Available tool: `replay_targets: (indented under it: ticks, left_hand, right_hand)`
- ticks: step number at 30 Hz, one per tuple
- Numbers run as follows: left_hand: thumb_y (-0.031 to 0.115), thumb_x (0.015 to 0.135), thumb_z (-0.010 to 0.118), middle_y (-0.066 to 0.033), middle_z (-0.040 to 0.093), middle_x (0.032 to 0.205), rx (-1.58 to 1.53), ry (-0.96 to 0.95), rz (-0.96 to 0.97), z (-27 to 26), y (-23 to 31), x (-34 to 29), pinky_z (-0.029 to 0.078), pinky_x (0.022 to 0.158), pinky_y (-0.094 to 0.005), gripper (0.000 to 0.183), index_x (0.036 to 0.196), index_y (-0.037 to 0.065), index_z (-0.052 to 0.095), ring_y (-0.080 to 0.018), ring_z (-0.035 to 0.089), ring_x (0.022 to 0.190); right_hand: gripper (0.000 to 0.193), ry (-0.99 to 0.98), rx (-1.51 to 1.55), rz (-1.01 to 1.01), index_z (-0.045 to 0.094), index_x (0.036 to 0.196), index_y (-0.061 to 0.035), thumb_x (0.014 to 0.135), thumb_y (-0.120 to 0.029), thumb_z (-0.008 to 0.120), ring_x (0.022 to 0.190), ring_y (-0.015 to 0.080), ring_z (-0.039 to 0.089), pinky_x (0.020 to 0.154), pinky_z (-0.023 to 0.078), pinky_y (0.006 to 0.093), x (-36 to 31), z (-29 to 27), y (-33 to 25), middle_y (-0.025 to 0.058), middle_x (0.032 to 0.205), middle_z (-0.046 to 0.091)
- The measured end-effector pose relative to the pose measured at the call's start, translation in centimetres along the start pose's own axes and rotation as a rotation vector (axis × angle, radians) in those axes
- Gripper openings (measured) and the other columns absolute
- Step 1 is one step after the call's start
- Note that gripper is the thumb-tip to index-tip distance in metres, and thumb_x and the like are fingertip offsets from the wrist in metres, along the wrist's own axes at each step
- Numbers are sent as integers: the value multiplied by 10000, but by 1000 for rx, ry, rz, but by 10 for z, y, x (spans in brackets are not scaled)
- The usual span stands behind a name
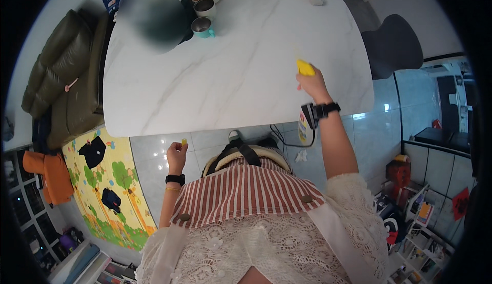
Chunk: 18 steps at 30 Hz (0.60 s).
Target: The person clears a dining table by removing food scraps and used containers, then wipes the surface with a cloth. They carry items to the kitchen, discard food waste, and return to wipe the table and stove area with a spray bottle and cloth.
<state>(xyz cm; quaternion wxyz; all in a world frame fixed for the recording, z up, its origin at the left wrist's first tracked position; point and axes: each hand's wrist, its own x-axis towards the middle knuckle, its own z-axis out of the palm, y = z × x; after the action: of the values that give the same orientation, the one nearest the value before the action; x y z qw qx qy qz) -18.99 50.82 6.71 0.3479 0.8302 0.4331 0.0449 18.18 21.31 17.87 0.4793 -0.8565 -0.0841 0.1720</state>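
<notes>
Right hand [312, 85] presses a yellow cloth [305, 67] against the white marble counter [230, 79] near its right edge, apparently mid-wipe. Below the near edge, my left hand [177, 153] pinches a small yellow piece [184, 141]. Next, I judge, long strokes toward the far cups [203, 25].

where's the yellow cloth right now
In the head view, the yellow cloth is in the right hand, pressed on the right part of the white marble table, far from the two metal cups.
</notes>
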Motion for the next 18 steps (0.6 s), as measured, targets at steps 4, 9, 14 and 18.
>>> replay_targets:
  ticks: [4,9,14,18]
  left_hand:
    - [214,718,685,-108,596,652,-48,-49,120,21,43,10,444,566,-324,251,748,-14,584,-228,563,594]
    - [202,752,663,-85,593,638,-51,-198,259,68,132,23,437,542,-296,232,752,-17,586,-172,548,562]
    - [176,817,605,-25,577,628,-254,-524,339,147,266,0,395,493,-214,191,805,-14,583,-69,485,524]
    - [123,854,538,-15,550,654,-422,-867,391,212,368,-36,370,474,-196,137,854,-10,569,-54,452,519]
  right_hand:
    - [142,76,196,53,538,844,5,737,-87,551,489,145,556,468,463,279,-58,-39,53,56,649,535]
    - [131,255,298,182,541,871,-10,744,-41,534,545,126,520,493,462,266,-140,-109,113,49,725,536]
    - [181,435,325,170,537,914,-6,737,-11,503,582,118,514,540,464,254,-211,-190,163,53,789,539]
    - [214,579,272,170,539,938,-1,730,5,492,611,118,512,547,463,247,-254,-235,196,51,833,550]
